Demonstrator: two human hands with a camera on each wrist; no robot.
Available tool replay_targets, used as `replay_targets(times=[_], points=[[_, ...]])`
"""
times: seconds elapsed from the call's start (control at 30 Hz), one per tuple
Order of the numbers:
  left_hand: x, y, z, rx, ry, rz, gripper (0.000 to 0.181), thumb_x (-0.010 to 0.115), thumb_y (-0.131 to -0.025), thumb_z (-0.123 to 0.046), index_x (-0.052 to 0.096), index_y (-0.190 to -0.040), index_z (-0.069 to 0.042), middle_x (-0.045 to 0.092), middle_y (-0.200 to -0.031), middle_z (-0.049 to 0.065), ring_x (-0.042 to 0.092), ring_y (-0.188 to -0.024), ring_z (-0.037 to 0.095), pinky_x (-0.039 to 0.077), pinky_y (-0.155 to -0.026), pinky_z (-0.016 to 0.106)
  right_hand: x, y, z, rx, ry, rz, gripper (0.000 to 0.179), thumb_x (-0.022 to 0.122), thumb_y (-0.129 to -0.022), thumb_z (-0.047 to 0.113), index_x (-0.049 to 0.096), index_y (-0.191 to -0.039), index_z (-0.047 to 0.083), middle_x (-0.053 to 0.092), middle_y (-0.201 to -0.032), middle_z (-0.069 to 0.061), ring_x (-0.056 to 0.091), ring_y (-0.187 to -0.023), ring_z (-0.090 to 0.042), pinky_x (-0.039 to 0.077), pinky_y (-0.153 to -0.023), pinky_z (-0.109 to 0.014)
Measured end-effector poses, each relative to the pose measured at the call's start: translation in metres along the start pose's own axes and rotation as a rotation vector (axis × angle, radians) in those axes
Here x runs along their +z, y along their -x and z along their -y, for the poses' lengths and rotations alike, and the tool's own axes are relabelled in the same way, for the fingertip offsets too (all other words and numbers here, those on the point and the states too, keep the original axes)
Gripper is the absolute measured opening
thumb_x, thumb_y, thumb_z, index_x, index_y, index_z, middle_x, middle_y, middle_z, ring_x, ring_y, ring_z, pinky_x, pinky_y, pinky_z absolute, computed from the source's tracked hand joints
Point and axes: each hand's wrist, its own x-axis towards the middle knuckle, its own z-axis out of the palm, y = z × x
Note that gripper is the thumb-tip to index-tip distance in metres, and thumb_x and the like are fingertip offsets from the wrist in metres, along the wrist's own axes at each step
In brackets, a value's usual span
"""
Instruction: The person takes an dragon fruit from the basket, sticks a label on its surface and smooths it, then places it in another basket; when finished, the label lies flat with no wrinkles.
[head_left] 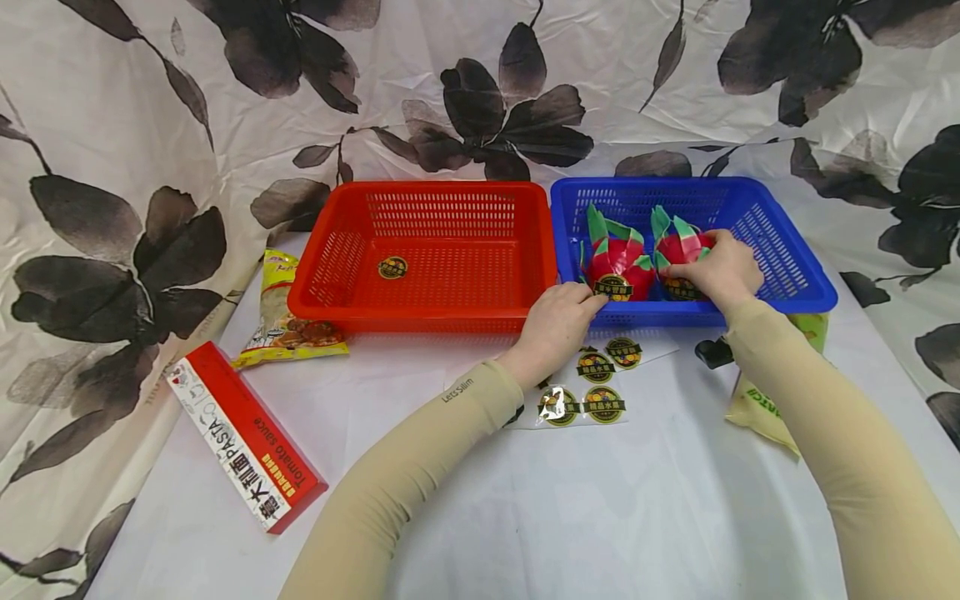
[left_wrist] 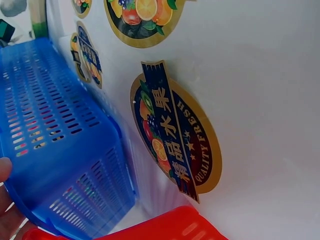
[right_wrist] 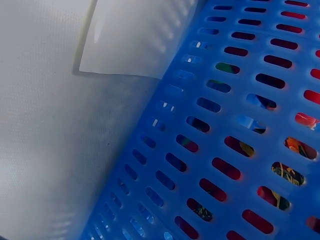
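My right hand (head_left: 723, 268) reaches into the blue basket (head_left: 795, 258) and grips a red-and-green dragon fruit (head_left: 678, 247), thumb on its near left and fingers on its right. Left of it in the basket sits a second dragon fruit (head_left: 618, 254) with a round dark-and-gold sticker (head_left: 613, 288) on its near side. My left hand (head_left: 551, 329) rests at the basket's front left rim, fingertips beside that sticker. In the left wrist view, its fingers (left_wrist: 9, 220) reach over the rim. The right wrist view shows red through the basket wall (right_wrist: 200, 150); no hand is visible there.
A red basket (head_left: 420, 321) with one sticker (head_left: 392, 267) adjoins on the left. Sticker sheets (head_left: 592, 387) lie in front. A snack bag (head_left: 288, 321), a red pasta box (head_left: 247, 437), a pale yellow packet (head_left: 761, 412) and a small black object (head_left: 714, 353) lie around.
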Motion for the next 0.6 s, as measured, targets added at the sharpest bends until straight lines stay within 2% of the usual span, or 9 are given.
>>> replay_targets(times=[0.6], points=[[0.0015, -0.0003, 0.0007, 0.003, 0.006, -0.011, 0.032, 0.046, -0.096, -0.012, 0.059, -0.124, -0.018, 0.061, -0.109, -0.003, 0.053, -0.108, 0.013, 0.039, -0.101, 0.025, -0.0009, -0.0008, 0.0, -0.005, 0.041, 0.032, 0.09, 0.069, -0.074, 0.051, 0.031, -0.139, 0.001, 0.045, -0.127, -0.03, 0.042, -0.11, -0.047, 0.04, -0.087, -0.056]])
